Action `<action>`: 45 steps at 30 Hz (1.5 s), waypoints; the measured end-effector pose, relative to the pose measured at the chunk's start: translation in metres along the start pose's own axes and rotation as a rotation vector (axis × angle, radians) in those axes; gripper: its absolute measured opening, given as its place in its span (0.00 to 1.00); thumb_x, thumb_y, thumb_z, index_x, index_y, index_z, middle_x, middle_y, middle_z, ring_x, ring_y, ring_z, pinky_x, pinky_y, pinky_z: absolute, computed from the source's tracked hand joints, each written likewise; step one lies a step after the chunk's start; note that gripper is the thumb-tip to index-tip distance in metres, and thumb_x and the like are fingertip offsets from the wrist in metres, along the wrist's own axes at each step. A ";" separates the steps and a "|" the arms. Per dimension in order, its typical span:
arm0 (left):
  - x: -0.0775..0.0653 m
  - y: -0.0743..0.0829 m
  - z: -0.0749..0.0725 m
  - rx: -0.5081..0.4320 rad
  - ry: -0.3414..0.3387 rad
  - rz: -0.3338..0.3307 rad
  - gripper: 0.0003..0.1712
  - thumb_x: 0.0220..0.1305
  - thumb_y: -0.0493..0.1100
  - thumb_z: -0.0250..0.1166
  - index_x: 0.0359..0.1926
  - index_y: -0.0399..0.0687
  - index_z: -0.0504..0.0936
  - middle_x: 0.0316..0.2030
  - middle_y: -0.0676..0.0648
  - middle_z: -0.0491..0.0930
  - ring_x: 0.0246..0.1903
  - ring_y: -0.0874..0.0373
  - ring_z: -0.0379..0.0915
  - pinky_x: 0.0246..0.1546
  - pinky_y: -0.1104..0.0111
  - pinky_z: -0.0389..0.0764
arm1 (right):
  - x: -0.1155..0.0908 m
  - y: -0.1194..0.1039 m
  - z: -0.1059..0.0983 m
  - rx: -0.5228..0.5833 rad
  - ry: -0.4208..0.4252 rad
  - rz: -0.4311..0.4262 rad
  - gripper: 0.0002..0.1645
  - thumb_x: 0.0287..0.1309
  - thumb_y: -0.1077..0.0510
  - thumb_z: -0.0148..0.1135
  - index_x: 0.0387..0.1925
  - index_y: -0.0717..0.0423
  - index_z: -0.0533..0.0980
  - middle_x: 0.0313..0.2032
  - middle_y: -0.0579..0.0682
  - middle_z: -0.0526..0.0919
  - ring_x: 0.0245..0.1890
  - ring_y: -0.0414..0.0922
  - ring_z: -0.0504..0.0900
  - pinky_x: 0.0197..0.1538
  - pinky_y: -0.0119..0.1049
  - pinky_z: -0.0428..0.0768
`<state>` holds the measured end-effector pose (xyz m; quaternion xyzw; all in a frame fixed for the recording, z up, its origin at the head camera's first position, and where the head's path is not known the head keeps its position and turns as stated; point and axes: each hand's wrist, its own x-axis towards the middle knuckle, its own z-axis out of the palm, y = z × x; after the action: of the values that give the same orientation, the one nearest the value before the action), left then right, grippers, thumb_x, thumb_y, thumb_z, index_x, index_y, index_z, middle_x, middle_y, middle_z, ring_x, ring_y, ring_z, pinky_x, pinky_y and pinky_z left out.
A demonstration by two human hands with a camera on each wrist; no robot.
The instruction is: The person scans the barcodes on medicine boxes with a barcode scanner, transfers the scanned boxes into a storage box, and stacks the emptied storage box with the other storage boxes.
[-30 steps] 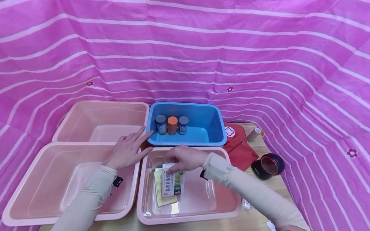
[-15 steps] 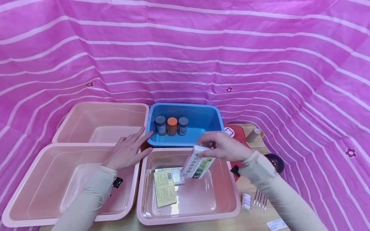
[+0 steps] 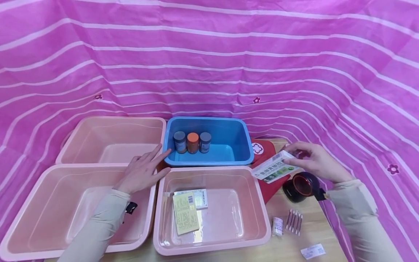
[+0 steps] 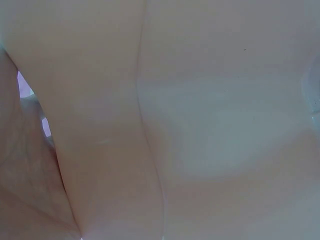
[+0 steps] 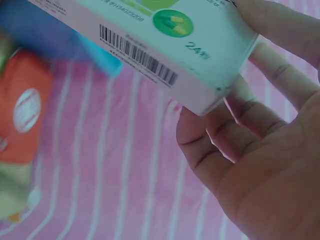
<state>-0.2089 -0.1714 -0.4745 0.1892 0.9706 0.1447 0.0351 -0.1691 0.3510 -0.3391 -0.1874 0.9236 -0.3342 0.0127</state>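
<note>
My right hand (image 3: 315, 160) pinches one end of a white and green medicine box (image 3: 273, 169) between thumb and fingers, above the red pouch (image 3: 270, 183) at the right. In the right wrist view, the box's barcode and capsule picture show, tilted. My left hand (image 3: 139, 173) lies with fingers spread where the rims of the bins meet, its fingertips by the left edge of the blue bin (image 3: 226, 160). Inside the near right pink bin (image 3: 212, 247), a yellow box (image 3: 185, 214) overlaps a white box (image 3: 200, 199). The left wrist view mostly shows blurred pink plastic.
Three jars (image 3: 192, 143) stand in the blue bin. Two more pink bins, one far (image 3: 111, 123) and one near (image 3: 29, 214), are at the left. On the wooden table at the right are a black rounded object (image 3: 294, 191), a small white roll (image 3: 277, 226), several swabs (image 3: 294, 222) and a packet (image 3: 312, 251).
My right hand has lifted the medicine box out of the near right pink bin and carried it right, past the rim. The yellow and white boxes under it are now uncovered. My left hand stays put.
</note>
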 end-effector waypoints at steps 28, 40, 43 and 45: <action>0.000 0.000 -0.001 -0.003 -0.012 -0.013 0.45 0.70 0.74 0.51 0.81 0.68 0.53 0.83 0.44 0.46 0.75 0.34 0.57 0.69 0.36 0.61 | -0.052 0.116 0.052 0.058 -0.067 0.106 0.12 0.49 0.74 0.73 0.35 0.59 0.84 0.31 0.51 0.86 0.30 0.32 0.79 0.29 0.28 0.79; 0.002 -0.001 0.001 0.009 -0.016 -0.017 0.45 0.70 0.75 0.49 0.82 0.68 0.53 0.83 0.43 0.46 0.75 0.33 0.58 0.69 0.35 0.61 | -0.054 0.115 0.048 0.066 -0.074 0.172 0.11 0.52 0.72 0.73 0.38 0.60 0.84 0.34 0.55 0.87 0.30 0.33 0.80 0.27 0.34 0.84; 0.002 -0.001 0.000 0.008 -0.016 -0.012 0.45 0.70 0.75 0.49 0.82 0.68 0.53 0.83 0.44 0.46 0.75 0.34 0.58 0.69 0.35 0.61 | -0.050 0.102 0.040 0.012 -0.069 0.150 0.11 0.54 0.70 0.73 0.40 0.59 0.84 0.34 0.54 0.88 0.31 0.32 0.80 0.30 0.32 0.83; 0.002 0.000 0.000 0.003 -0.015 -0.008 0.45 0.70 0.75 0.50 0.82 0.68 0.53 0.83 0.44 0.46 0.75 0.34 0.58 0.69 0.36 0.61 | -0.045 0.091 0.033 -0.035 -0.047 0.114 0.11 0.54 0.69 0.74 0.40 0.58 0.84 0.34 0.52 0.88 0.32 0.31 0.81 0.32 0.31 0.83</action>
<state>-0.2105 -0.1712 -0.4748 0.1865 0.9713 0.1415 0.0426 -0.1527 0.4107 -0.4258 -0.1426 0.9379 -0.3122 0.0501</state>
